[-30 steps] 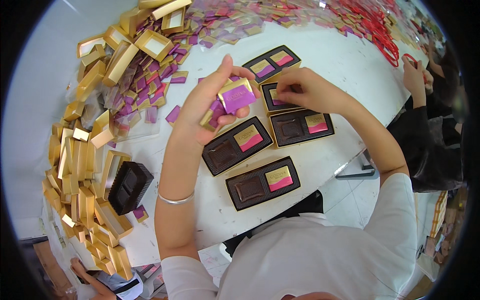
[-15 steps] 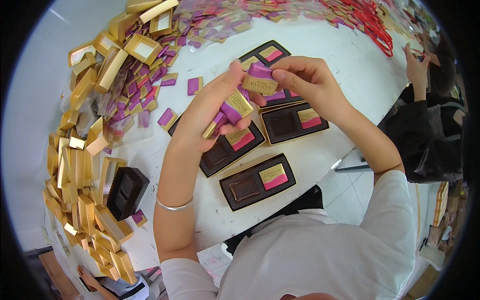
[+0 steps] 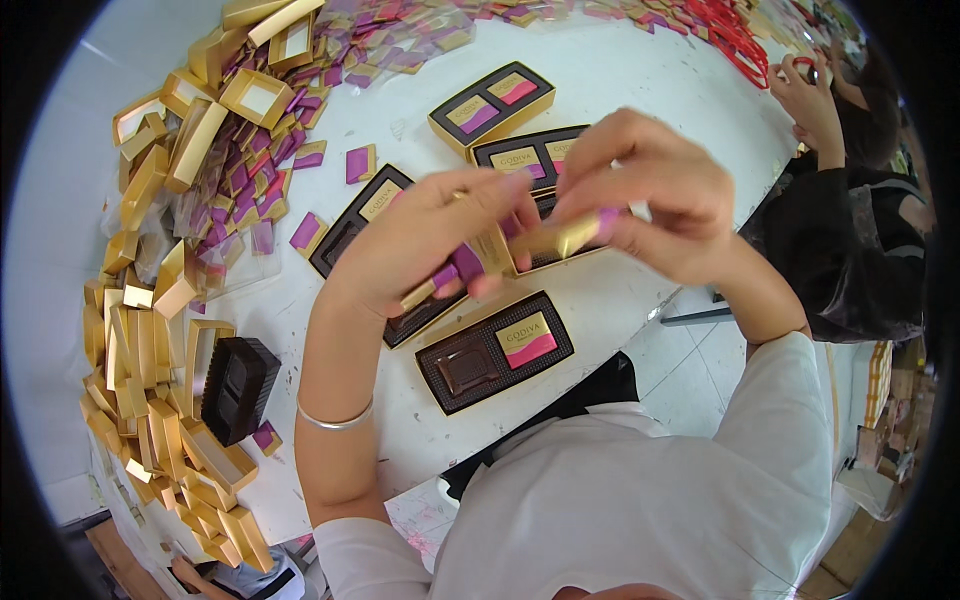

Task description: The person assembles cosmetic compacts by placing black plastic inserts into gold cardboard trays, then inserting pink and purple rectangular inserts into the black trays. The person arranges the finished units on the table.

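Observation:
My left hand (image 3: 425,235) is closed round several purple-and-gold wrapped chocolates (image 3: 468,262). Close to its right, my right hand (image 3: 660,190), smeared by motion, pinches another wrapped chocolate (image 3: 575,236), tilted edge-on. Both hands hover over gold boxes with dark plastic trays, hiding parts of them. The nearest box (image 3: 425,372) has one pink-and-gold chocolate (image 3: 525,338) in its right compartment; its left compartment holds no wrapped piece. At the far side, a box (image 3: 500,126) holds a purple and a pink piece. The box behind my hands (image 3: 482,158) also shows two.
Gold box sleeves (image 3: 150,345) are heaped along the left edge, beside a stack of dark trays (image 3: 240,390). Loose wrapped chocolates (image 3: 250,185) spread across the far left and back. Red ribbons (image 3: 735,45) lie far right, near another person's hand (image 3: 810,105).
My right hand has moved right and down with its chocolate, which has turned from face-up to edge-on. My left hand keeps its chocolates. The whole view has shifted slightly, uncovering the far boxes.

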`<action>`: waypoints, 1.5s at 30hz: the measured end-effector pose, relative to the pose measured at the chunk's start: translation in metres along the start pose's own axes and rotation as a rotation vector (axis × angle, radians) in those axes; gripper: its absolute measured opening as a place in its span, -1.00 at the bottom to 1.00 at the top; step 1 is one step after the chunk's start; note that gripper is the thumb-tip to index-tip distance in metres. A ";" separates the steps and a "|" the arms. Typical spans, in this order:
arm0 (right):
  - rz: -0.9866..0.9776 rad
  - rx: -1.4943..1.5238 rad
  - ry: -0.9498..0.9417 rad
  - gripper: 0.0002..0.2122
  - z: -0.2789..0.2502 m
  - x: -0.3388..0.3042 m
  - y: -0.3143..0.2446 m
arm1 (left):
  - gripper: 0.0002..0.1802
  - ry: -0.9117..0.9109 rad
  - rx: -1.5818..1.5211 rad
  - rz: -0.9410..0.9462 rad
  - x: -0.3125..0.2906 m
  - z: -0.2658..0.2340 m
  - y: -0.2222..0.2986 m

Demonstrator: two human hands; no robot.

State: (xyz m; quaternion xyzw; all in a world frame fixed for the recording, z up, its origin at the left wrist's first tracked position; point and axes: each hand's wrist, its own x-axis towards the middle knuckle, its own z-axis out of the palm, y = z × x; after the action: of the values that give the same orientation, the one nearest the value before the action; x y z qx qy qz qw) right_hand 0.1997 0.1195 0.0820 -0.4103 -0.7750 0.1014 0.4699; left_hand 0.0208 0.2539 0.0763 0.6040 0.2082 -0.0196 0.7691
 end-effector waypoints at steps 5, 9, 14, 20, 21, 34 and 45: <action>0.132 -0.559 -0.241 -0.83 0.008 -0.024 0.005 | -0.59 0.074 -0.245 0.247 -0.001 -0.025 0.001; 0.132 -0.558 -0.388 -0.77 0.031 -0.034 0.009 | -0.62 0.083 -0.320 0.270 -0.005 -0.028 0.005; 0.221 -0.431 -0.232 -0.93 0.032 -0.041 0.025 | -0.62 0.064 -0.330 0.324 -0.008 -0.030 0.005; 0.383 -0.216 -0.248 -0.88 0.031 -0.038 0.032 | -0.60 0.069 -0.341 0.286 -0.007 -0.030 0.004; 0.339 -0.237 -0.137 -0.87 0.030 -0.037 0.030 | -0.58 0.099 -0.304 0.277 -0.004 -0.027 0.001; -0.545 -0.486 -0.038 -0.71 0.072 0.013 0.007 | -0.40 0.116 -0.455 0.045 -0.032 -0.006 -0.036; -0.172 -0.088 -0.094 -0.75 0.093 0.033 0.004 | -0.62 0.298 -0.405 0.143 -0.079 -0.017 -0.051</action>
State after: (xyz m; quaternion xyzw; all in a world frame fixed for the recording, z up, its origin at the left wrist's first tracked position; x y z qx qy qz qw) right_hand 0.1190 0.1676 0.0505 -0.3574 -0.8322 0.0455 0.4215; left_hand -0.0707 0.2382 0.0532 0.4471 0.2758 0.1663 0.8345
